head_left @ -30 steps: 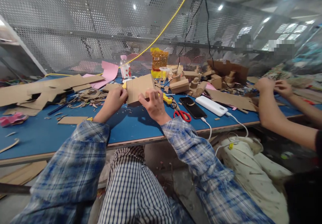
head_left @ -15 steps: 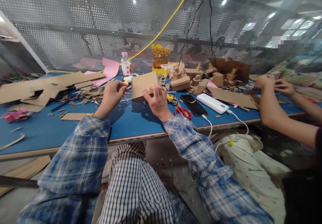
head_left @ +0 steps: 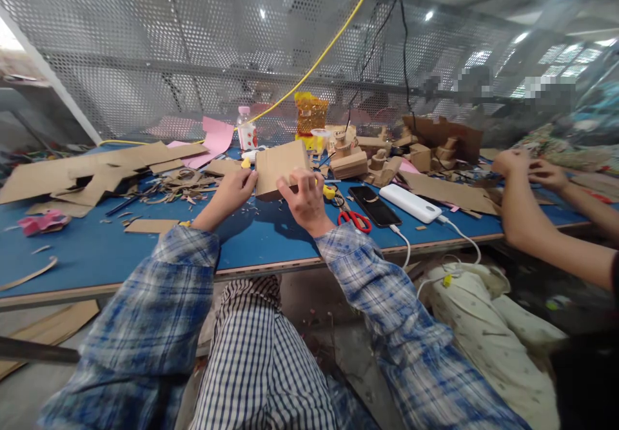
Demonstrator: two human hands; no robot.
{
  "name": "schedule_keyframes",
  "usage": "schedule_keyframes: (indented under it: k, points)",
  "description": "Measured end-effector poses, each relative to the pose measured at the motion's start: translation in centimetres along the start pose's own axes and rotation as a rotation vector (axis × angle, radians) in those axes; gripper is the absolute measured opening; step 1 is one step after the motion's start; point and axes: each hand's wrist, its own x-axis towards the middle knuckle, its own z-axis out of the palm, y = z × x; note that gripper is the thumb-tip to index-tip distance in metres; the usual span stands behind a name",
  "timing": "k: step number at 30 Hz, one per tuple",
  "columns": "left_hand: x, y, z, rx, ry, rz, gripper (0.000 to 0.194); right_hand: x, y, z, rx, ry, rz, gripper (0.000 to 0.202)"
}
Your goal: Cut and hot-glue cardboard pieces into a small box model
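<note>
A small brown cardboard box (head_left: 278,159) is held tilted just above the blue table, between my two hands. My right hand (head_left: 307,203) grips its right front side, fingers curled over the edge. At the box's left edge, my left hand (head_left: 235,191) is closed, with its fingertips pinching the cardboard there; the far fingers are hidden. Behind the left fingertips lies a white and yellow object (head_left: 247,159), partly covered. Red-handled scissors (head_left: 355,220) rest right of my right hand.
A phone (head_left: 374,205) and a white power bank (head_left: 410,203) with cables lie to the right. Cardboard sheets (head_left: 97,169) and scraps cover the left; cardboard pieces (head_left: 351,164) stand behind. A bottle (head_left: 245,130) stands at the back. A co-worker's hands (head_left: 529,166) are at far right.
My left hand has moved right, from beside the box onto its left edge. My right hand stays on the box. The view has shifted slightly.
</note>
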Motion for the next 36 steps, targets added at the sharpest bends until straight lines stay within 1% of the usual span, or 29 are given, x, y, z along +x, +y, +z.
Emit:
schedule_keyframes:
  k: [3, 8, 11, 14, 16, 19, 21, 27, 32, 36]
  points:
    - [0.0, -0.1, 0.1, 0.044, -0.005, 0.004, 0.031, 0.0, 0.0, 0.0, 0.001, 0.003, -0.021, 0.028]
    - [0.0, -0.6, 0.3, 0.136, -0.001, 0.012, 0.030, 0.1, 0.0, -0.2, 0.000, -0.032, -0.048, 0.029]
    - [0.2, -1.0, 0.5, 0.160, -0.005, 0.002, 0.029, 0.1, -0.1, -0.2, -0.019, 0.008, -0.051, 0.029]
    - [0.2, -1.3, 0.6, 0.135, 0.021, 0.001, 0.028, 0.1, -0.1, -0.1, -0.018, 0.013, -0.028, 0.029]
    - [0.2, -1.4, 0.6, 0.088, 0.041, 0.015, 0.031, 0.1, -0.2, 0.0, -0.019, 0.015, -0.017, 0.028]
    - [0.0, -1.4, 0.7, 0.033, 0.045, 0.019, 0.038, 0.1, -0.2, 0.0, -0.043, 0.088, -0.041, 0.026]
    - [0.0, -1.4, 0.8, 0.038, 0.034, 0.019, 0.038, 0.0, -0.2, 0.0, -0.057, 0.114, -0.061, 0.026]
    - [0.1, -1.6, 1.0, 0.075, 0.022, 0.029, 0.035, 0.0, -0.2, -0.1, -0.021, 0.031, -0.050, 0.027]
    - [0.3, -1.8, 0.9, 0.088, 0.009, 0.032, 0.031, 0.1, -0.2, -0.2, -0.018, 0.032, -0.067, 0.027]
    - [0.4, -1.8, 1.0, 0.058, -0.014, 0.025, 0.029, 0.2, -0.2, -0.2, -0.006, -0.048, -0.025, 0.028]
